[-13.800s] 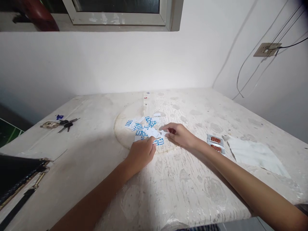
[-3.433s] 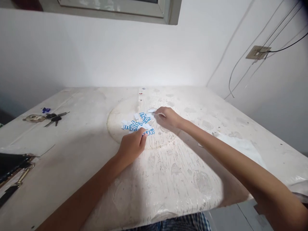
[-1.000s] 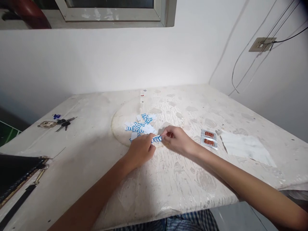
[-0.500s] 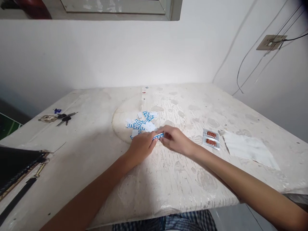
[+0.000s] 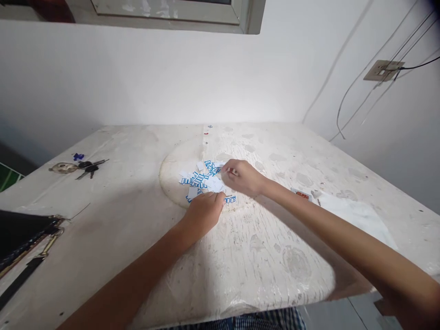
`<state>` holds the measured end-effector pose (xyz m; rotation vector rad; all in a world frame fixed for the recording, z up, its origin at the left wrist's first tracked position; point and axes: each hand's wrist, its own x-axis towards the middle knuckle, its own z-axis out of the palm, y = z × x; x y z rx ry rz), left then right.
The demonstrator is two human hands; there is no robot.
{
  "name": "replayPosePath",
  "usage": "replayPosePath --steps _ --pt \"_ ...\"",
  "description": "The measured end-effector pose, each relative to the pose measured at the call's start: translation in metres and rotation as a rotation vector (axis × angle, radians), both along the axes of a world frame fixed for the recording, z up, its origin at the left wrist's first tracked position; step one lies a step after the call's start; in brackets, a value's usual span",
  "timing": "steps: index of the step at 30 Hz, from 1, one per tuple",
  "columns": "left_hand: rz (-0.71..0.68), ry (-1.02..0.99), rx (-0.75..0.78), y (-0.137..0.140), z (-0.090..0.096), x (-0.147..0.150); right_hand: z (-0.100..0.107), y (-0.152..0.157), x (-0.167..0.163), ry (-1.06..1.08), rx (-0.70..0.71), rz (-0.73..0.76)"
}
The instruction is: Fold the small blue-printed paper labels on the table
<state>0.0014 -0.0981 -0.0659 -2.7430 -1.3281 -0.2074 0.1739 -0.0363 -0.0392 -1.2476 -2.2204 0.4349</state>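
On the table lies a loose heap of small white paper pieces with blue printed outlines (image 5: 199, 178), some of them plain white. My left hand (image 5: 206, 207) is closed at the near edge of the heap, thumb and fingers pinching a blue-printed paper strip (image 5: 230, 199) that sticks out to the right. Over the right side of the heap is my right hand (image 5: 242, 176), its fingers curled into a pinch. What lies between those fingertips is too small to make out.
At the left are keys on a ring (image 5: 90, 167), a small blue item (image 5: 79, 156) and a black case with a strap (image 5: 27, 236). Foil packs with reddish contents (image 5: 302, 195) and a white cloth (image 5: 354, 217) lie at the right, partly behind my right forearm.
My right hand has left the strip and moved up and slightly left to the heap. My left hand stays in place with the strip. The view has shifted slightly.
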Motion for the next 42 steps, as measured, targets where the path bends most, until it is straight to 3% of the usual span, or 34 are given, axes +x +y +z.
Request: replayPosePath --steps 3,7,12,18,22,27,30,34,38,42 --pt "-0.013 0.001 -0.004 0.0 -0.001 -0.001 -0.001 0.041 -0.014 -0.232 -0.044 -0.052" --pt "-0.018 -0.014 -0.014 0.001 -0.002 -0.002 0.003 0.07 -0.028 -0.306 -0.141 -0.064" --pt "-0.036 -0.023 -0.018 0.001 -0.003 -0.002 0.011 0.071 -0.028 -0.284 -0.26 -0.064" --pt "-0.049 -0.043 -0.01 0.0 0.0 -0.002 0.012 0.068 -0.019 -0.113 -0.297 -0.055" --pt "-0.055 -0.063 -0.012 -0.001 0.002 -0.002 0.017 0.047 -0.006 0.125 -0.355 -0.034" --pt "-0.045 -0.091 -0.017 -0.002 0.003 -0.002 0.022 -0.014 0.01 0.421 -0.449 -0.02" --pt "-0.036 -0.113 -0.012 -0.002 0.002 -0.002 0.018 -0.046 0.012 0.54 -0.521 -0.025" --pt "-0.028 -0.148 -0.025 -0.002 0.003 -0.002 0.004 -0.066 0.01 0.76 -0.632 -0.017" --pt "0.0 -0.139 -0.068 -0.003 0.006 -0.002 -0.002 -0.071 0.01 0.73 -0.624 0.028" --pt "-0.005 -0.158 -0.107 -0.004 0.008 -0.003 -0.006 -0.074 0.01 0.594 -0.475 0.083"
